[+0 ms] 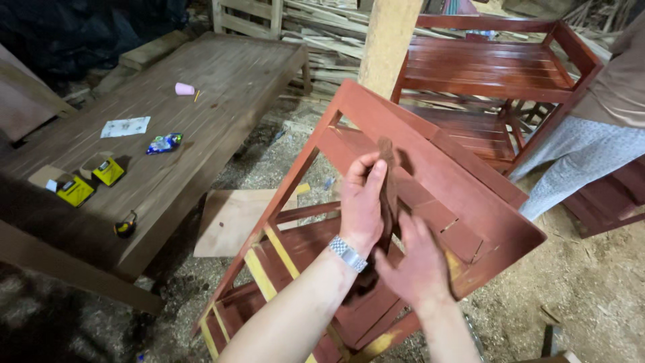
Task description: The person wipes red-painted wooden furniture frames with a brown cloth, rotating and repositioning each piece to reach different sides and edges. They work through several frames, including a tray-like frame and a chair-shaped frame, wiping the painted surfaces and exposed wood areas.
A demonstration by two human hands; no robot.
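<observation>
My left hand (363, 202) and right hand (416, 265) both pinch a folded dark sanding sheet (388, 188), steadying it just above the red-stained wooden bench (430, 161).

Bare forearms, silver metal-link wristwatch (348, 254)

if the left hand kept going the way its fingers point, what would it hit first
Probably the red wooden bench frame just beyond the dark strip that the left hand holds; depth is unclear.
</observation>
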